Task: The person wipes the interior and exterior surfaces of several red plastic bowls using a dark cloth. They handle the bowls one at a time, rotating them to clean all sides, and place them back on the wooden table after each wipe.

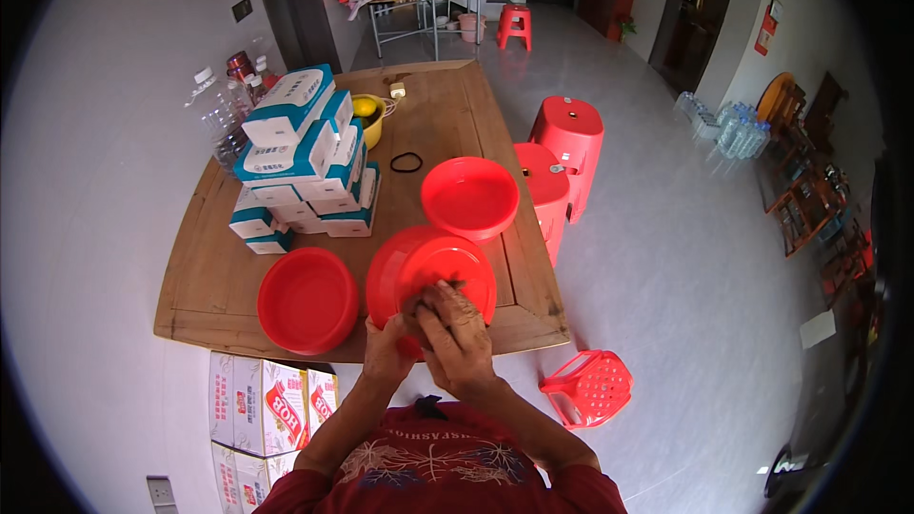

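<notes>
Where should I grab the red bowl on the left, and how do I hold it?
Take the left bowl by its rim, probably coming from the near left, thumb outside and fingers inside. It sits open side up, so the rim should be easy to pinch. Boxes stand behind it, and the held bowl is close on its right.

White-and-teal boxes (300,164) sit stacked near a yellow bowl (375,135); red stools (571,133) stand nearby.
</notes>
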### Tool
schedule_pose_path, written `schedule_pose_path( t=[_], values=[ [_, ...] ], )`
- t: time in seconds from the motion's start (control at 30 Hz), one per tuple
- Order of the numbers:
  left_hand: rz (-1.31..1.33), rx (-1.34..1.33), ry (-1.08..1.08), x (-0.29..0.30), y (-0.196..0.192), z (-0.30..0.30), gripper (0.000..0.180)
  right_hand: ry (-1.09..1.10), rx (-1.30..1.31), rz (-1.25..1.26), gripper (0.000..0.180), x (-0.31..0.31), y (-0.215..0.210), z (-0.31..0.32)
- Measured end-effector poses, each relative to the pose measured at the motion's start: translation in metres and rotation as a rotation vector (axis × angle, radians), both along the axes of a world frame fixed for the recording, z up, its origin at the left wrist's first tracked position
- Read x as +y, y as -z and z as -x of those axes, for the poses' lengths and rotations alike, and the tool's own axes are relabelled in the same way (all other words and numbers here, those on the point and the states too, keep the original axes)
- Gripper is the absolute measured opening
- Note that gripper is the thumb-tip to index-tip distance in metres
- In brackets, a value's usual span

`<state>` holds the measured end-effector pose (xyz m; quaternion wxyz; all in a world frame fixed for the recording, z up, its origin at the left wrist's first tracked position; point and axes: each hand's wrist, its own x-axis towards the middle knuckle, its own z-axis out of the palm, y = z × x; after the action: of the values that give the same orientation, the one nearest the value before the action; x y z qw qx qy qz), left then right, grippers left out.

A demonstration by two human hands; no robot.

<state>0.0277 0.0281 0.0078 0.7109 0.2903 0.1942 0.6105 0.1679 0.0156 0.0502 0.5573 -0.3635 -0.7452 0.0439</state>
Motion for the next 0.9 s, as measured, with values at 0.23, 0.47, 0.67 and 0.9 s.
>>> schedule_pose_path(
  t=[0.23,0.47,0.67,0.9],
  values=[
    [-0.011,0.058,0.060,-0.015,-0.006,-0.002,0.057,0.017,-0.003,0.100,0.033,0.047,-0.042,-0.030],
    [0.022,-0.075,0.072,-0.008,-0.014,0.013,0.069,-0.414,0.845,0.797,0.037,0.061,0.012,-0.058],
    [0.228,-0.220,-0.004,0.003,-0.013,0.002,0.061,-0.141,0.824,0.584,0.046,0.034,0.030,-0.031],
    [0.118,-0.144,0.065,0.021,-0.014,-0.013,0.050,0.090,0.015,-0.017,0.031,0.001,0.017,0.001]
  ],
)
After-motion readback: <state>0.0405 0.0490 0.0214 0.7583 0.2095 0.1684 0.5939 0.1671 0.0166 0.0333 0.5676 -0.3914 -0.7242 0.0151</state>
